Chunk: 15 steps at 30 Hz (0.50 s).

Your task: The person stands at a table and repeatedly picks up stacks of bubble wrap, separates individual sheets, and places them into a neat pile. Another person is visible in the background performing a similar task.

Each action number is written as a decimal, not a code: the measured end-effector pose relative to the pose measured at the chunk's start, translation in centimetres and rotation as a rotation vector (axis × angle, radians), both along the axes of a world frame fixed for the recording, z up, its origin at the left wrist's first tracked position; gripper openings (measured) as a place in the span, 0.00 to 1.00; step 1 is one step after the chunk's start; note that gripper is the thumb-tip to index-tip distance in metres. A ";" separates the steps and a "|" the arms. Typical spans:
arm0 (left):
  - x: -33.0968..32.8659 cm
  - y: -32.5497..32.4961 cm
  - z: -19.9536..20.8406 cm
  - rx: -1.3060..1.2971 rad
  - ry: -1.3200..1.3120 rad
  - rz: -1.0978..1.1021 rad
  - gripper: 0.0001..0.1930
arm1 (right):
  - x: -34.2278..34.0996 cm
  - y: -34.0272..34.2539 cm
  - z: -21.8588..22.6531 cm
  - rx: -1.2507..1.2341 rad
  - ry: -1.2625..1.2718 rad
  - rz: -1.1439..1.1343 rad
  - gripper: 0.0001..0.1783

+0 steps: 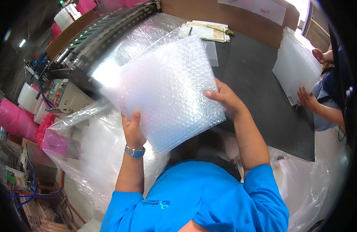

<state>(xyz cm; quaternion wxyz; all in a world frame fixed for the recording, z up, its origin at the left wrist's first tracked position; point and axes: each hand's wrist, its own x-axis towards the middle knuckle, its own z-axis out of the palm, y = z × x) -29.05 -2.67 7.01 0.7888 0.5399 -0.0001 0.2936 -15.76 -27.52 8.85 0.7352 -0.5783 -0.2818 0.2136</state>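
Observation:
Between my two hands is a stack of clear bubble wrap sheets (174, 92), tilted in front of my body above the table's near edge. My left hand (133, 129) grips its lower left side, thumb on top and a metal watch on the wrist. On the right edge my right hand (224, 96) is closed too, its thumb lying over the top face. The fingers of both hands are partly hidden beneath the sheets. How many sheets there are, I cannot tell.
A dark table (255, 85) spreads ahead and right. Papers (205, 31) lie at its back. At right, another person's hands hold a similar bubble wrap stack (296, 63). A roller machine (93, 42) and a control box (64, 94) stand left. A large plastic bag (105, 143) sits below.

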 end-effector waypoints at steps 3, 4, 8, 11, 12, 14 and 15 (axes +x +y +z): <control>1.1 -1.0 -1.0 -0.080 0.045 0.011 0.27 | -0.2 -1.0 -1.8 -0.050 0.112 -0.054 0.39; 1.5 -0.8 -1.8 -0.147 0.046 -0.008 0.26 | -0.2 -1.4 -2.2 -0.048 0.162 -0.067 0.39; 2.4 -1.0 -3.4 -0.443 0.105 -0.145 0.26 | -1.2 -3.1 -2.8 -0.035 0.350 -0.127 0.37; 3.1 0.2 -5.4 -0.747 0.122 -0.592 0.25 | -1.9 -4.1 -3.7 -0.089 0.306 -0.173 0.37; 3.2 0.5 -5.7 -0.742 0.108 -0.596 0.25 | -2.0 -4.3 -4.1 -0.120 0.261 -0.185 0.37; 3.7 1.0 -5.8 -0.733 0.073 -0.608 0.24 | -1.6 -4.7 -5.3 -0.055 0.223 -0.257 0.36; 3.5 1.9 -5.4 -0.688 0.066 -0.553 0.25 | -1.3 -4.9 -5.4 -0.023 0.201 -0.290 0.35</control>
